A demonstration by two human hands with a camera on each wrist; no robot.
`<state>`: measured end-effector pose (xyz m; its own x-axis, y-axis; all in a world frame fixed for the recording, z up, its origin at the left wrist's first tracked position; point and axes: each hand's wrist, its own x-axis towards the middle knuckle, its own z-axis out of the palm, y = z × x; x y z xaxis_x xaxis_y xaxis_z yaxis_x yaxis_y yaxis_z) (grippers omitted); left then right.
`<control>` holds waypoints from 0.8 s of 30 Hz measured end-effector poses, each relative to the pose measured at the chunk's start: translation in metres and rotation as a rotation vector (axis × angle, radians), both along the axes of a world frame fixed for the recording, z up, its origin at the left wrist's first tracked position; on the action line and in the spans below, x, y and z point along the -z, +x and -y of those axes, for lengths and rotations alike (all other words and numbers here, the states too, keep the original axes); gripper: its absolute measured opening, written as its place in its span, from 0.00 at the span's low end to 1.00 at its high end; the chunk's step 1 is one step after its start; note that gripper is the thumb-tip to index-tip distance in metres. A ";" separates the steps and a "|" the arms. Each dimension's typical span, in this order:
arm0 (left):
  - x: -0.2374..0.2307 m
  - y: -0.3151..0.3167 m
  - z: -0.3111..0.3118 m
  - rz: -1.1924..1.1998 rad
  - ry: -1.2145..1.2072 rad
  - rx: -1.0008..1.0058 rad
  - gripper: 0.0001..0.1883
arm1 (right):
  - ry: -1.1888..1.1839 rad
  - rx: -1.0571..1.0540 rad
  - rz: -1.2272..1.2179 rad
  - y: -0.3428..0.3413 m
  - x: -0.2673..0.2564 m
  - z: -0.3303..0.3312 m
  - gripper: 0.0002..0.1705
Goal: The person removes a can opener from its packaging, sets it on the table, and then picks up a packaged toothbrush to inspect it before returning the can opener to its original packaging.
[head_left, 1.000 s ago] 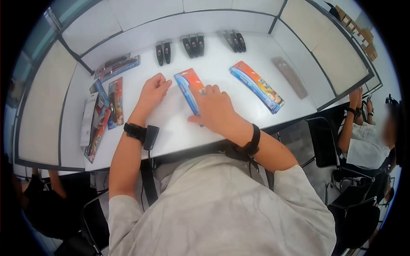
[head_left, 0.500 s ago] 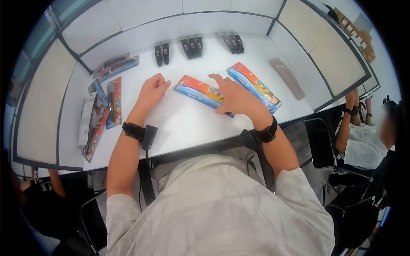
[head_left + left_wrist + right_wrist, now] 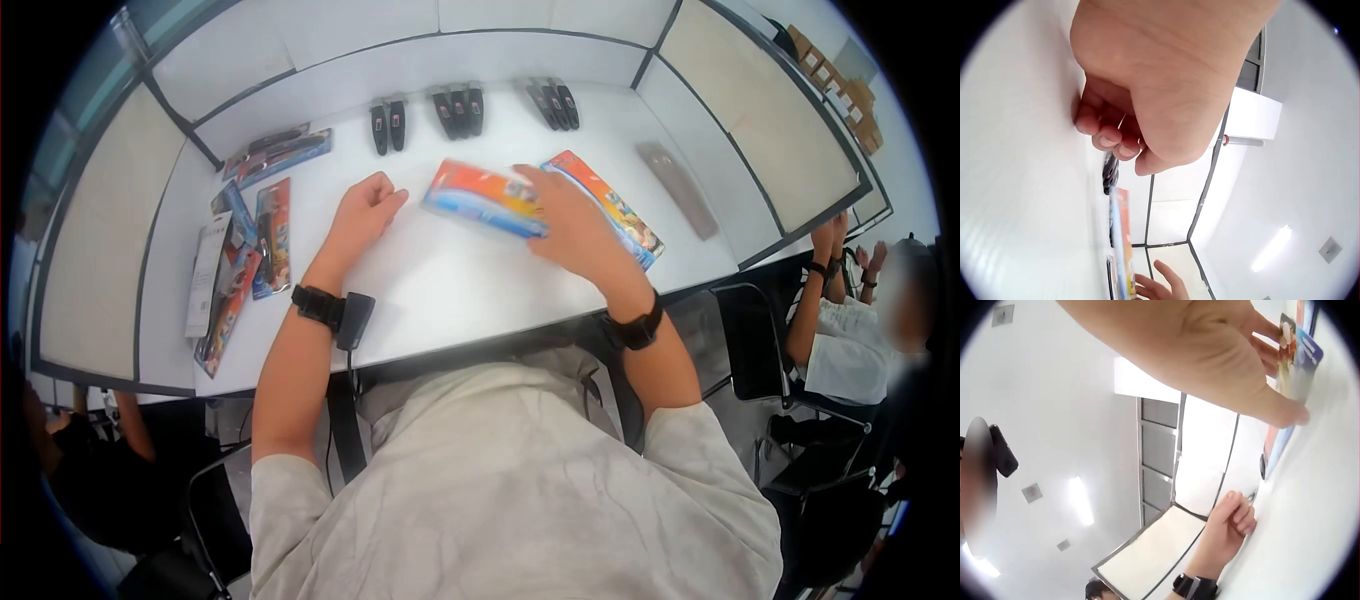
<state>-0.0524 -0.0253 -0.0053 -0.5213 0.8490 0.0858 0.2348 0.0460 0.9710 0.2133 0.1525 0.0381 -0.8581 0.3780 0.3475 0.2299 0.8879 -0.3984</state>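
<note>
My right hand [image 3: 580,225] pinches the right end of a flat orange-and-blue packaging card [image 3: 480,195], blurred in the head view. In the right wrist view, the thumb lies on the blue side of the card [image 3: 1297,369] and the fingers are behind it. The card stands tilted on edge, close over the table. Idle on the white table rests my left hand [image 3: 365,215], fingers loosely curled and holding nothing, as the left wrist view also shows. Another matching card [image 3: 610,205] lies just right of the held one, partly hidden by my right hand.
Black-handled tools [image 3: 458,110] lie in small groups along the back. Several packaged items [image 3: 272,240] are piled at the left. A long brownish piece [image 3: 678,190] lies near the right partition [image 3: 745,130]. Another person [image 3: 855,330] sits beyond that partition.
My right hand moved right, swinging the card from near upright to slanting rightward, then raised it and tipped it on edge. The left hand stayed in place.
</note>
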 end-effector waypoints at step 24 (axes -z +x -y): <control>0.004 -0.001 0.002 -0.110 -0.033 -0.063 0.18 | -0.008 0.388 0.035 0.099 0.023 -0.052 0.33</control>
